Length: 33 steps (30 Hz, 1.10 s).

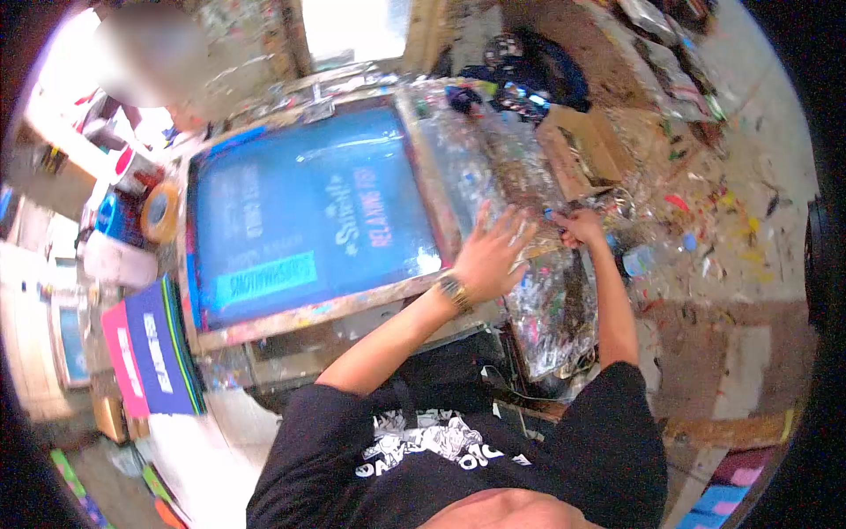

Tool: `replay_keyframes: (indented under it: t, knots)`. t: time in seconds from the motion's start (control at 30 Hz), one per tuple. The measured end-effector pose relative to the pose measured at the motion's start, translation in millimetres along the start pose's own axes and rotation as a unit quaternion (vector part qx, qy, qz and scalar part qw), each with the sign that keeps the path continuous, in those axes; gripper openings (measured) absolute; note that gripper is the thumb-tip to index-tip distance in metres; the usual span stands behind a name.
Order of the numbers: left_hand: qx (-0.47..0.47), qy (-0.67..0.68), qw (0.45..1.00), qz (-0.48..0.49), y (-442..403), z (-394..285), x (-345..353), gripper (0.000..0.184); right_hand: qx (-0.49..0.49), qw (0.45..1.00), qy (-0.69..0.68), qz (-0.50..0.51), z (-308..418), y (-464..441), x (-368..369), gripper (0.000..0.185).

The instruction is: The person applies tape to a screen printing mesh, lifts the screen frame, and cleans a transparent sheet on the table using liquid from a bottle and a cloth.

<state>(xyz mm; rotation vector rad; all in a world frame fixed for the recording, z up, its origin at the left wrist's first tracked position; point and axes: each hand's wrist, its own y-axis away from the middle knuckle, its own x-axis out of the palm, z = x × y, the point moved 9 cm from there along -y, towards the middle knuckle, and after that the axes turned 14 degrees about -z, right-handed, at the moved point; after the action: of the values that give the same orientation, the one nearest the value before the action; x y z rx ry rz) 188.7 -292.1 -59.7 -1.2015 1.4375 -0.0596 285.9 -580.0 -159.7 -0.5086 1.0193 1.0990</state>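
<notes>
A wood-framed printing screen (330,203) with blue mesh and lettering lies on the work table. Just off its right-hand edge is my left hand (493,251), a gold-coloured watch (455,293) on its wrist. The fingers are spread over the paint-stained, cluttered surface, and nothing shows in them. Further right, my right hand (580,229) has its fingers curled together. A small bluish thing (552,214) shows at the fingertips, too blurred to name. An open cardboard box (586,150) sits just beyond the right hand.
Left of the screen stand a roll of tape (159,213), a tub (132,169) and a pale container (119,260). Printed pink and blue sheets (150,348) lean at the front left. A person (150,57) is at the back left. Dark items (529,75) lie at the back.
</notes>
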Motion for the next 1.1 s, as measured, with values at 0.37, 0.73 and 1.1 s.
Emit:
replay_keyframes:
  t: [0.37,0.73,1.1]
  knots:
    - [-0.352,-0.316,0.878,-0.074,262,114,-264,0.104,-0.183,0.962,-0.179,-0.099,189,179,62,0.038]
    - [-0.275,-0.374,0.877,-0.121,259,123,-276,0.104,-0.16,0.967,-0.199,-0.027,209,184,68,0.039]
    - [-0.15,-0.382,0.837,-0.361,86,95,-431,0.086,-0.138,0.897,-0.416,0.055,218,142,101,0.04]
